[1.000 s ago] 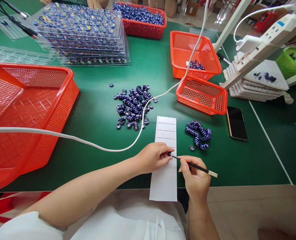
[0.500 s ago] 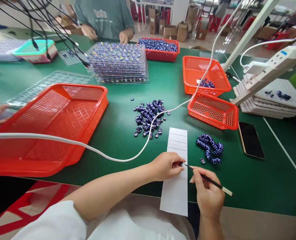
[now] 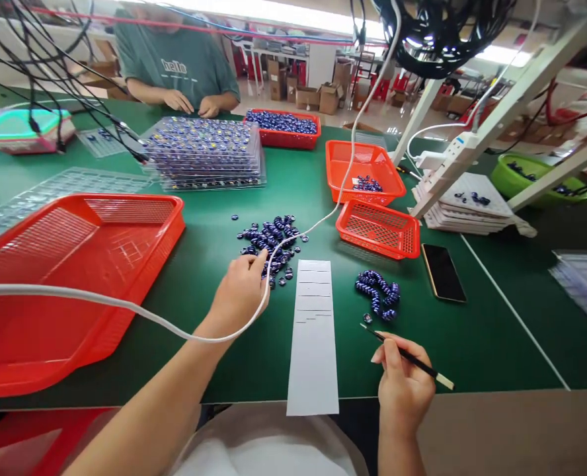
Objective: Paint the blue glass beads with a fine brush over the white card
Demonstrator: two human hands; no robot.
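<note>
My left hand (image 3: 241, 287) reaches over the near side of a pile of small shiny blue bead-like pieces (image 3: 274, 233). Its index finger is stretched out onto them; the other fingertips are partly hidden, and no piece shows in its grasp. My right hand (image 3: 405, 380) is closed around a thin black stick with a pale end (image 3: 412, 360), held like a pen, its tip pointing up-left. Near that tip lies a single loose piece (image 3: 367, 318), below a curved row of stacked blue pieces (image 3: 373, 281). A white paper strip with black lines (image 3: 313, 357) lies between my hands.
A white cable (image 3: 214, 339) crosses before my left hand. Red baskets stand left (image 3: 90, 284) and at the back right (image 3: 377, 231). A phone (image 3: 443, 272) lies at right. Stacked clear trays (image 3: 201, 155) stand before a person (image 3: 174, 73) across the table.
My left hand has left the paper and the stick's tip and moved to the pile. My right hand still holds the stick. More lines show on the paper; the view has shifted right.
</note>
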